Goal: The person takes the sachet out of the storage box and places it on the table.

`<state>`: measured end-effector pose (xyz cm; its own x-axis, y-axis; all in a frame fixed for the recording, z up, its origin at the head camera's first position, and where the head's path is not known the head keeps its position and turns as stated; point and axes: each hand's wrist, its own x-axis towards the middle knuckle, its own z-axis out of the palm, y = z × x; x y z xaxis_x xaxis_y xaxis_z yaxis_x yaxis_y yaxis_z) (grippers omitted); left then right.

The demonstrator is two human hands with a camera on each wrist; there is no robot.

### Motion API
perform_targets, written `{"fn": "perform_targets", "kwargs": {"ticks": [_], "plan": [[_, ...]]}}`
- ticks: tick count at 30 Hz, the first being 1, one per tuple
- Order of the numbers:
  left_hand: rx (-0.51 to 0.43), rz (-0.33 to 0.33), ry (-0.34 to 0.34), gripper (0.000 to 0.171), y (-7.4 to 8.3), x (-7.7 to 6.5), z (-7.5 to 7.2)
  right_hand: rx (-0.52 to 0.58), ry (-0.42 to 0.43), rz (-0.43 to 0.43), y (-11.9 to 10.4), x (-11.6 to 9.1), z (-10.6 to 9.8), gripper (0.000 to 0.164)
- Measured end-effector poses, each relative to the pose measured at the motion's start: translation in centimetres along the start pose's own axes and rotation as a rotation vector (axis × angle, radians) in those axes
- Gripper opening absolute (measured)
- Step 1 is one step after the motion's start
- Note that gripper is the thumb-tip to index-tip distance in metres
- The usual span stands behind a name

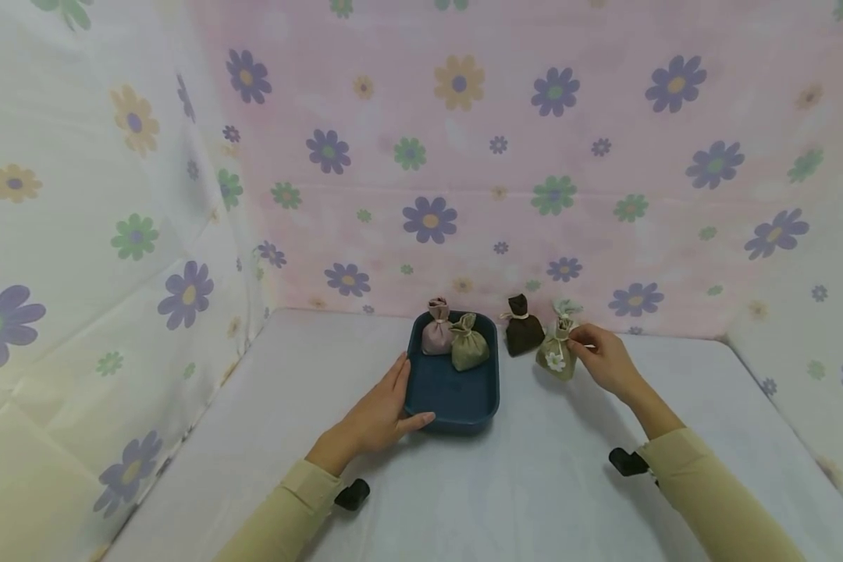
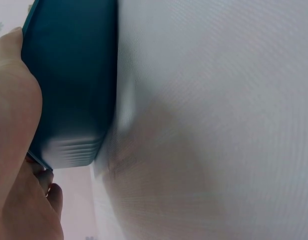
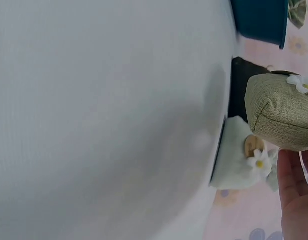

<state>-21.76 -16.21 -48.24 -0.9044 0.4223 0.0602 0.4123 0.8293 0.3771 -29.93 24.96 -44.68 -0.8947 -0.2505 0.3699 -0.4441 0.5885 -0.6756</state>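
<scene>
My left hand (image 1: 375, 410) holds a dark blue tray (image 1: 453, 398) at its near left corner, fingers along the side and thumb over the rim. Inside the tray's far half sit a pink drawstring pouch (image 1: 436, 337) and an olive green one (image 1: 470, 351). To the right of the tray, my right hand (image 1: 604, 361) pinches a khaki drawstring pouch (image 1: 549, 365) near its tied neck; a white flower decorates its front. The right wrist view shows this pouch raised above the table. Behind it stands a pale green pouch (image 3: 233, 155) with a flower and a round wooden tag.
A dark brown pouch (image 1: 524, 332) stands between the tray and the khaki pouch, near the back edge of the white table (image 1: 534, 499). Flower-printed cloth (image 1: 492, 172) rises behind the table and along both sides.
</scene>
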Motion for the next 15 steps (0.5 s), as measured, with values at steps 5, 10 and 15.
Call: {"fn": "perform_targets", "kwargs": {"ticks": [5, 10, 15], "plan": [[-0.004, -0.006, 0.001, 0.112, 0.1, -0.1, 0.1, -0.009, -0.024, 0.034, 0.7, -0.1, -0.4, 0.017], [0.005, -0.008, 0.008, 0.11, 0.1, -0.1, 0.2, -0.042, -0.044, 0.061, 1.8, 0.0, -0.8, 0.018], [-0.007, -0.015, 0.009, 0.11, 0.1, -0.2, 0.1, -0.041, -0.064, 0.081, 2.6, 0.1, -1.1, 0.02]]}}
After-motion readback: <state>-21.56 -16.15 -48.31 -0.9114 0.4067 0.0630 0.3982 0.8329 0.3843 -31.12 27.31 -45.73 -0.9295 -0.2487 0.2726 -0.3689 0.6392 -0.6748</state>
